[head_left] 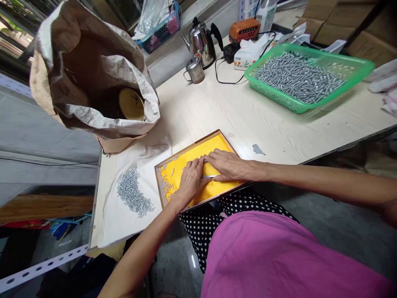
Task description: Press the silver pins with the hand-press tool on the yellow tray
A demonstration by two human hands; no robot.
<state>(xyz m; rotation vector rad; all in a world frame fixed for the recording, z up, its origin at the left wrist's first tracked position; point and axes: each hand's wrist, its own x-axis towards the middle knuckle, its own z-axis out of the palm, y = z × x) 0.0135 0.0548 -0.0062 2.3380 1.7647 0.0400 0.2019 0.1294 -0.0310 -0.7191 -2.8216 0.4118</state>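
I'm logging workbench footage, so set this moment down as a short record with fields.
Left hand: over the tray, fingers at a slim pale piece
Right hand: at the piece's other end; grip partly hidden
Tray: yellow-floored, small metal pins toward its left side
Left of tray: pin heap on the table
Right, behind: green basket holding many pins
Back: kettle, metal cup

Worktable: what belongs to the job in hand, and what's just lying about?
Seemingly in use:
yellow tray
silvery piece between left hand and right hand
pile of metal pins
green basket of pins

Seemingly lying about:
kettle
metal mug
tissue box
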